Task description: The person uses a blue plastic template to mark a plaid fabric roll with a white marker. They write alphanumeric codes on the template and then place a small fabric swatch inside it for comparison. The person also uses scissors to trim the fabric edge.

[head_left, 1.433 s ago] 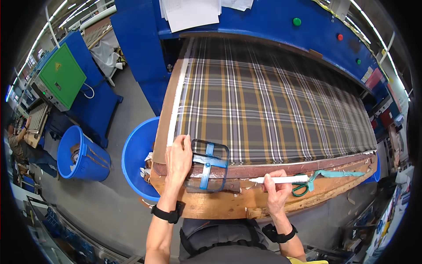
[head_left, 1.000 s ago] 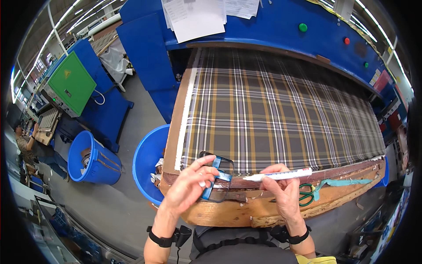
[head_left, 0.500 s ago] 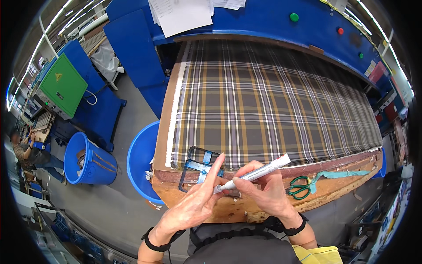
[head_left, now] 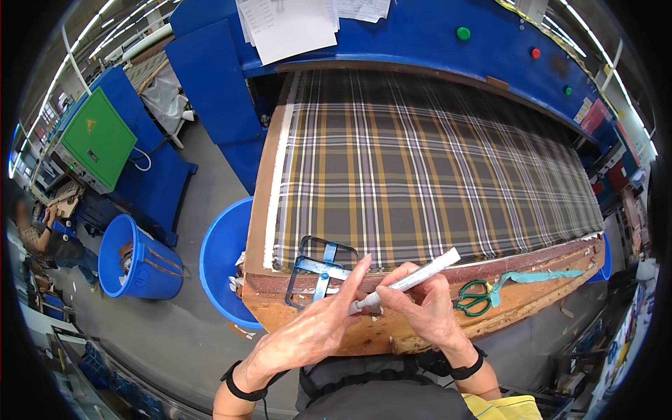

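A wide brown, yellow and grey plaid cloth [head_left: 427, 161] lies stretched over a sloping wooden table [head_left: 308, 322]. My right hand [head_left: 427, 311] grips a white marker [head_left: 409, 280], which points down to the left. My left hand [head_left: 315, 329] has its fingers spread, and its fingertips touch the marker's lower end. A small blue metal frame [head_left: 318, 269] lies on the cloth's near edge, just left of my hands. Green-handled scissors [head_left: 474, 297] with a teal ribbon [head_left: 535, 278] rest on the wooden edge to the right of my right hand.
A blue machine panel [head_left: 434, 35] with coloured buttons and papers [head_left: 287, 28] rises behind the cloth. Two blue bins [head_left: 224, 266] [head_left: 133, 259] stand on the grey floor at left. A green cabinet [head_left: 98, 136] and another person [head_left: 56, 238] are at far left.
My left hand left the blue frame and came to the marker's lower end. My right hand lifted the marker off the wooden edge and tilted it up.
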Available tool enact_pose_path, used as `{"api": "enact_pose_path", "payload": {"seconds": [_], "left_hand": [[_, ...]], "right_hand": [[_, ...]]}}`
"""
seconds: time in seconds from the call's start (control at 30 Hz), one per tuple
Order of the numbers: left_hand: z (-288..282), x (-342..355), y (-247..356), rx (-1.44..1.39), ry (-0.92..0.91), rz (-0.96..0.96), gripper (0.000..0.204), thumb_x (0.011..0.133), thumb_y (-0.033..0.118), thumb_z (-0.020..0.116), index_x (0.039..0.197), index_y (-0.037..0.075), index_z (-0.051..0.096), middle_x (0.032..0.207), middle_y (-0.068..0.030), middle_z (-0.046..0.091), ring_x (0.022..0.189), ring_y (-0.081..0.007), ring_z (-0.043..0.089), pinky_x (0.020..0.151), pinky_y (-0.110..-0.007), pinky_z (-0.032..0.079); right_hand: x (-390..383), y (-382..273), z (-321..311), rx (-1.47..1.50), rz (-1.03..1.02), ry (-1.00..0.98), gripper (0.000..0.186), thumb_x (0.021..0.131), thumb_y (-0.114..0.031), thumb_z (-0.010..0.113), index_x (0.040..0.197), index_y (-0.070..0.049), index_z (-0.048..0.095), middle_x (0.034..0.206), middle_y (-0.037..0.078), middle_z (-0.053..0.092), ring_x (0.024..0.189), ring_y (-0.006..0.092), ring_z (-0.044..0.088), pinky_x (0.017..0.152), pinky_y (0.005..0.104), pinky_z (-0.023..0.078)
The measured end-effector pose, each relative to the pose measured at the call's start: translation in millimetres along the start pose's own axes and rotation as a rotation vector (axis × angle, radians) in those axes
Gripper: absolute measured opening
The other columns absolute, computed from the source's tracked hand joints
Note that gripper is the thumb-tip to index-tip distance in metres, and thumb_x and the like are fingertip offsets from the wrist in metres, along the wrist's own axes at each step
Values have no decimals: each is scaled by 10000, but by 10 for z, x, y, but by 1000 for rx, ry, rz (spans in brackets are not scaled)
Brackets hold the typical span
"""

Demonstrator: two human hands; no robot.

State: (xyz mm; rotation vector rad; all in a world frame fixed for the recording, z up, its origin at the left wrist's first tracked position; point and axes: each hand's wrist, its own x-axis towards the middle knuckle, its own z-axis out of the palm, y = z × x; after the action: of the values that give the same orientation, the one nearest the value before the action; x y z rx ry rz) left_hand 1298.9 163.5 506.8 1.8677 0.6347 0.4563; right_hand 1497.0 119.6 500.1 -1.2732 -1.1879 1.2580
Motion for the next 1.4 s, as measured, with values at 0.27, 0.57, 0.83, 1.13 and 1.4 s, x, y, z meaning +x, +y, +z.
{"api": "enact_pose_path", "payload": {"seconds": [0.27, 0.57, 0.83, 1.13, 1.4], "left_hand": [[-32, -131, -52, -92, 1, -57, 820, 866, -86, 530, 1527, 89, 77, 1173, -259, 581, 1009, -426, 595, 842, -450, 483], [162, -409, -348, 108, 245, 32, 675, 880, 48, 645, 1472, 76, 321, 1214, -220, 597, 1049, -393, 615, 841, -405, 514], [500, -1079, -124, 123, 503, -56, 501, 943, 7, 479, 1433, 15, 373, 1199, -229, 599, 1063, -354, 607, 884, -373, 482], [1377, -1380, 7, 491, 826, 19, 456, 849, -30, 544, 1301, 26, 547, 929, -179, 615, 826, -356, 625, 709, -411, 527], [1816, -1820, 222, 572, 949, -145, 588, 835, -14, 519, 1416, 31, 436, 922, -188, 611, 808, -361, 619, 740, -415, 519]], "right_hand": [[-137, 122, 179, -3, 1, 13, 140, 886, -97, 696, 947, 19, 648, 862, 28, 646, 763, 54, 555, 626, 233, 419], [-312, 354, 346, 5, -12, 49, 157, 908, -111, 661, 1008, 8, 644, 830, 6, 630, 729, 45, 544, 632, 189, 440], [-326, 653, 638, 153, -147, -243, 161, 846, -82, 704, 981, -10, 652, 908, 67, 689, 834, 143, 644, 757, 291, 519], [-875, 826, 478, 101, -18, -440, 147, 848, -51, 673, 982, 1, 641, 876, 83, 693, 791, 165, 656, 777, 323, 516], [-1192, 841, 832, 168, -39, -577, 123, 852, -66, 668, 935, 16, 630, 790, 64, 643, 740, 154, 602, 699, 307, 495]]}}
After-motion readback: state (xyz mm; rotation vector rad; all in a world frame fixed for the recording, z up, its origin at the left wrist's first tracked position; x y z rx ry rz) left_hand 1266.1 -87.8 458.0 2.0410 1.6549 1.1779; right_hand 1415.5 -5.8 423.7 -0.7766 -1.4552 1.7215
